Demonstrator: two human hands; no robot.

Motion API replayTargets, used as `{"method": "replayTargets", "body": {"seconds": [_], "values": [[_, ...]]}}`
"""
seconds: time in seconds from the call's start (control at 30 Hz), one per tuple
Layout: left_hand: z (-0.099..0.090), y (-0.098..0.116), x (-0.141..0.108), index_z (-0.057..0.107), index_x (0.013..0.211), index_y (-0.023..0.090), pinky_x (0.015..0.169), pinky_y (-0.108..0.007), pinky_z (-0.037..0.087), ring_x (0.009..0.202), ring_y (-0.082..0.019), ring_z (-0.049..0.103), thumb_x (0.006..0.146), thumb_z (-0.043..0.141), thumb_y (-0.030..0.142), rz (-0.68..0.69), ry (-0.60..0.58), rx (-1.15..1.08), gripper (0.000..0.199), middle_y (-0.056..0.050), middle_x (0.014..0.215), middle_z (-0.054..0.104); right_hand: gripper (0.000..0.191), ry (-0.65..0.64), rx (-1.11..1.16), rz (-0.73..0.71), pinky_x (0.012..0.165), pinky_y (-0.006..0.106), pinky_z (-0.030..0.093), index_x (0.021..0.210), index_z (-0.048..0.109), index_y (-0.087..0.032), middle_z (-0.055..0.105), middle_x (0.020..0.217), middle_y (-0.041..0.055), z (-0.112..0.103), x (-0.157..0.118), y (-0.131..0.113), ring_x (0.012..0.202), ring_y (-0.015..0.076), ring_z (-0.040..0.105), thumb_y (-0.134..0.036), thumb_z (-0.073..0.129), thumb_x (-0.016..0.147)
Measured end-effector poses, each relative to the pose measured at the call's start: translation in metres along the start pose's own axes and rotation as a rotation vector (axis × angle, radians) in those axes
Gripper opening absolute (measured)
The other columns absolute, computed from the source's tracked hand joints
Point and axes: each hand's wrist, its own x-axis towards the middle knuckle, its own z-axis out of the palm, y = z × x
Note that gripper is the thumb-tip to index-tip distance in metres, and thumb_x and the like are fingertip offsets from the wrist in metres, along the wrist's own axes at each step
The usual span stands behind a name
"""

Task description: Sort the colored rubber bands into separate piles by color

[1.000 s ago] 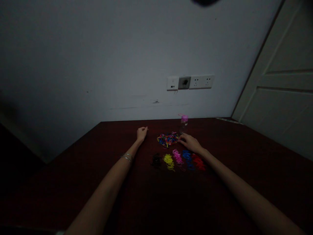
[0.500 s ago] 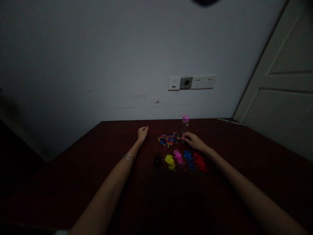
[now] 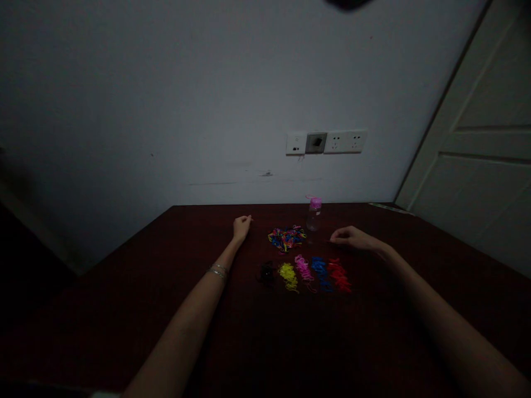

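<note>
A mixed pile of coloured rubber bands (image 3: 287, 239) lies on the dark red table between my hands. Nearer to me, sorted by colour, are black rubber bands (image 3: 266, 272), yellow rubber bands (image 3: 289, 277), pink rubber bands (image 3: 304, 267), blue rubber bands (image 3: 321, 272) and red rubber bands (image 3: 339, 275). My left hand (image 3: 241, 227) rests closed on the table left of the mixed pile; its palm side is hidden. My right hand (image 3: 352, 237) is pinched closed above the red bands' far end, right of the mixed pile. Whatever its fingertips hold is too small and dark to name.
Behind the mixed pile stands a clear bottle (image 3: 314, 218) with a pink cap. The table (image 3: 136, 298) meets a pale wall with sockets (image 3: 344, 142) at its far edge. A white panelled door (image 3: 477, 182) is on the right.
My right hand has moved right and slightly toward me, away from the mixed pile and the bottle, still pinched. My left hand has stayed in place.
</note>
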Motion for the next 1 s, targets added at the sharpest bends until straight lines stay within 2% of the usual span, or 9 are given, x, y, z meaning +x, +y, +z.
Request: {"method": "replayTargets", "body": {"seconds": [0.27, 0.47, 0.57, 0.83, 1.0], "values": [[-0.001, 0.001, -0.002, 0.064, 0.067, 0.011, 0.045, -0.02, 0.029, 0.042, -0.009, 0.041, 0.075, 0.046, 0.04, 0.011, -0.002, -0.019, 0.035, 0.002, 0.043, 0.046, 0.023, -0.21, -0.034, 0.065, 0.044, 0.02, 0.035, 0.07, 0.069, -0.017, 0.061, 0.065, 0.0036, -0.014, -0.011, 0.002, 0.052, 0.01, 0.047, -0.039, 0.064, 0.062], [-0.004, 0.001, -0.003, 0.063, 0.065, 0.012, 0.046, -0.02, 0.03, 0.043, -0.009, 0.041, 0.074, 0.046, 0.04, 0.045, 0.004, -0.056, 0.034, 0.002, 0.043, 0.044, 0.024, -0.231, -0.058, 0.07, 0.045, 0.019, 0.037, 0.071, 0.069, -0.018, 0.063, 0.07, 0.0042, -0.011, -0.018, -0.011, 0.057, 0.0116, 0.05, -0.039, 0.065, 0.061], [-0.004, 0.001, -0.003, 0.063, 0.065, 0.011, 0.046, -0.02, 0.03, 0.043, -0.009, 0.041, 0.073, 0.047, 0.041, 0.043, 0.0, -0.083, 0.034, 0.003, 0.042, 0.043, 0.026, -0.162, -0.037, 0.053, 0.046, 0.019, 0.037, 0.072, 0.068, -0.017, 0.063, 0.07, 0.0038, -0.009, -0.014, -0.009, 0.057, 0.0114, 0.05, -0.041, 0.065, 0.06], [-0.003, 0.002, -0.004, 0.063, 0.065, 0.011, 0.044, -0.02, 0.027, 0.042, -0.008, 0.039, 0.067, 0.052, 0.042, 0.005, -0.075, -0.126, 0.034, 0.004, 0.043, 0.044, 0.039, 0.19, 0.082, 0.042, 0.043, 0.02, 0.032, 0.079, 0.062, -0.014, 0.057, 0.059, 0.0009, 0.004, 0.009, 0.018, 0.049, 0.0089, 0.046, -0.05, 0.06, 0.064], [-0.005, 0.007, -0.007, 0.063, 0.066, 0.01, 0.045, -0.019, 0.028, 0.043, -0.008, 0.04, 0.067, 0.052, 0.041, 0.016, -0.117, -0.125, 0.033, 0.004, 0.043, 0.044, 0.04, 0.282, 0.102, -0.001, 0.044, 0.022, 0.033, 0.075, 0.061, -0.015, 0.056, 0.058, 0.0009, 0.017, 0.009, 0.013, 0.049, 0.0097, 0.046, -0.053, 0.057, 0.065]]}}
